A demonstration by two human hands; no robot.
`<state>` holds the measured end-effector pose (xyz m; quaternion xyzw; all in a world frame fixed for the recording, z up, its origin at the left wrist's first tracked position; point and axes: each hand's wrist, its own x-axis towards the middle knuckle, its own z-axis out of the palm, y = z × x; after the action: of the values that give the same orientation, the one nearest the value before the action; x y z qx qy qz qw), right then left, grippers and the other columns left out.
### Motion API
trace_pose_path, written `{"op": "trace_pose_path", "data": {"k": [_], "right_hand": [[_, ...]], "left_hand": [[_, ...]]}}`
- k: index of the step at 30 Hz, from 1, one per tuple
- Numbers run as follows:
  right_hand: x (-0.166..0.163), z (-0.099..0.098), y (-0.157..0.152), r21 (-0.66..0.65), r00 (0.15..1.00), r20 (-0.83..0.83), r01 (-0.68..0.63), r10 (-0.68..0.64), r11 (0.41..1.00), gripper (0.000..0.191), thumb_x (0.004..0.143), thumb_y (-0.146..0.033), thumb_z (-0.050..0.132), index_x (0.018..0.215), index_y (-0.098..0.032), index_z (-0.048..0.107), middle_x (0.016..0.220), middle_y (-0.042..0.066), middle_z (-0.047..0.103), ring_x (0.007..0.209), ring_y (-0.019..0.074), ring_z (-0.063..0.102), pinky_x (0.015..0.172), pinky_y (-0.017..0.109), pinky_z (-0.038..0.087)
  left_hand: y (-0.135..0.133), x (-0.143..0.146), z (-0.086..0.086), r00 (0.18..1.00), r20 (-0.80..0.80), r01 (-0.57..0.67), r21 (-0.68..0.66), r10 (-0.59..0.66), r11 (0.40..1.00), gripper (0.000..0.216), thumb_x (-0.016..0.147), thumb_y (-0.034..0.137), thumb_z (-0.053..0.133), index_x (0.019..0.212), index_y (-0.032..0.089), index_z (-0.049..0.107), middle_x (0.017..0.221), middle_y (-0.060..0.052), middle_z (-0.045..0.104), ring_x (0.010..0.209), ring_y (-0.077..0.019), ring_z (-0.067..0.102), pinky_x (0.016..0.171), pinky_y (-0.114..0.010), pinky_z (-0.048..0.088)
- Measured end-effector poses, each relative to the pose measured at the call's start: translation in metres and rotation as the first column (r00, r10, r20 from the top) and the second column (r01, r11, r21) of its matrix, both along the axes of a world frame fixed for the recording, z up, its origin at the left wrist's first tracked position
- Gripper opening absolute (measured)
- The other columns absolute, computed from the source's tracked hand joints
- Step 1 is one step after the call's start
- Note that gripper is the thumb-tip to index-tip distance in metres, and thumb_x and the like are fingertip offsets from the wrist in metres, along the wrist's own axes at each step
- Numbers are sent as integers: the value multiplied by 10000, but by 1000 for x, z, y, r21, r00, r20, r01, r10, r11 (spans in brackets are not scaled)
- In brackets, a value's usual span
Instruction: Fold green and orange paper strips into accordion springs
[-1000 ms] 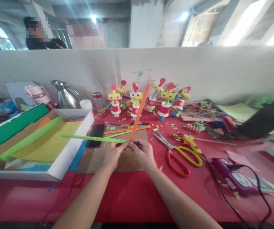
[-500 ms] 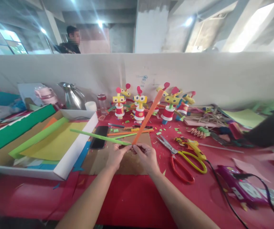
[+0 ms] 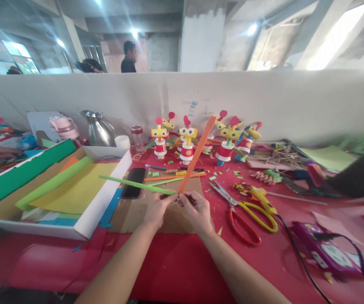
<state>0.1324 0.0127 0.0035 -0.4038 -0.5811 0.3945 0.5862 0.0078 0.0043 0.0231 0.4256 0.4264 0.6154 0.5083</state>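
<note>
My left hand [image 3: 156, 209] and my right hand [image 3: 197, 210] meet over a cardboard sheet [image 3: 131, 213] on the red table. Both pinch the joined ends of two paper strips. The green strip [image 3: 134, 184] runs out to the left from my left fingers. The orange strip [image 3: 197, 153] rises up and to the right from my right fingers. Both hands are closed on the strips where they cross.
A white tray [image 3: 102, 207] of coloured paper lies at the left, a black phone [image 3: 133, 182] beside it. Scissors [image 3: 242, 209] and a yellow glue gun [image 3: 258, 195] lie right of my hands. Paper robot figures [image 3: 186, 141] stand at the back wall; a person stands behind it.
The orange strip has tilted further to the right and the green strip has shortened toward my hands. My hands stay together. The person behind the wall has walked to the right.
</note>
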Motion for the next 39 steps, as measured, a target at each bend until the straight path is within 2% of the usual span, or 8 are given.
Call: {"op": "trace_pose_path", "data": {"k": [5,11,17,25,28,31,36,39], "right_hand": [[3,1,0,50,992,111,48,-53,998,161,809,-338,615,800,-196,691,753,50,682,703,180,641,653,276,507],[-2,-3,0,-42,999,-35,-24,22,999,215,797,-371,618,886,-183,674,787,56,700,683,182,658,641,289,538],[-4,9,-1,-125,986,-151,-86,67,988,206,751,-363,663,820,-170,680,700,37,695,614,164,653,622,287,550],[-1,12,-2,-145,990,-137,-59,38,988,192,752,-362,664,755,-171,660,620,18,676,576,149,650,609,273,549],[-1,11,1,-147,981,-185,-87,59,985,192,754,-360,666,782,-170,668,637,14,679,585,138,647,621,271,555],[1,13,2,-177,967,-238,-131,87,975,195,747,-361,671,795,-173,676,663,15,693,605,137,655,634,279,569],[3,18,2,-223,943,-312,-188,113,956,233,693,-373,712,790,-163,687,675,13,703,591,129,657,626,281,579],[4,18,3,-237,936,-329,-209,124,949,233,674,-357,727,793,-160,692,661,10,703,591,129,663,630,280,583]], "left_hand": [[1,1,-4,997,78,16,-53,-11,998,118,622,226,756,729,176,752,676,-31,712,659,-153,606,692,-271,437],[5,-1,-8,985,172,59,-188,-26,980,137,552,230,799,653,156,742,607,-31,683,582,-118,544,601,-247,380],[7,-2,-12,985,168,55,-125,-33,991,111,596,237,774,666,159,737,586,-16,662,588,-130,556,635,-269,408],[5,0,-10,990,140,13,-51,-6,999,159,604,237,769,741,165,730,715,-26,708,712,-172,633,725,-296,457],[5,-4,-8,988,135,89,-56,-80,994,209,597,212,774,796,158,738,751,-50,722,776,-197,649,759,-318,470],[7,-6,-5,980,170,119,-95,-102,988,195,577,212,788,758,159,737,760,-61,727,789,-203,652,754,-326,483],[8,-5,-4,950,253,220,-126,-184,967,165,615,195,773,771,159,734,771,-55,726,736,-167,650,722,-305,502],[7,-4,-4,937,306,221,-145,-169,964,156,623,176,767,773,155,731,771,-50,726,724,-156,651,721,-297,515]]}}
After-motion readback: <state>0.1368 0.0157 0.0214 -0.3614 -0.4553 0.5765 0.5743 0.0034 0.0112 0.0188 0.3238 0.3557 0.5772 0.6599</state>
